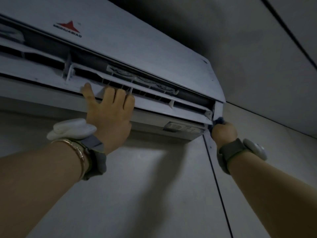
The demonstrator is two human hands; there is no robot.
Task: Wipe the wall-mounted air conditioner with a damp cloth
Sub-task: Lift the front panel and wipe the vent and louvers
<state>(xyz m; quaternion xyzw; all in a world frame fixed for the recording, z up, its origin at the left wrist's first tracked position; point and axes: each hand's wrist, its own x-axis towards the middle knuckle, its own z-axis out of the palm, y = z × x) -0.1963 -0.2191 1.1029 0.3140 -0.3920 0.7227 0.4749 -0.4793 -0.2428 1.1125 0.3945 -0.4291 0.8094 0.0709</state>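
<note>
My white air conditioner carries a red triangular logo above dark lettering. Below that logo, dark slots stripe the white louvre. My cloth is blue; my wrist straps are grey, my bracelet gold.

One view only, from the head camera, so no second view shares the scene. It sits below the air conditioner and tilts steeply up, facing the wall and taking in a strip of ceiling at top right. The unit's underside and open vent run diagonally from the left edge to right of centre, close enough to fill the upper half. Both forearms rise from the bottom corners, left hand near centre, right hand further off. The wide lens bends the panel seams near the edges
</note>
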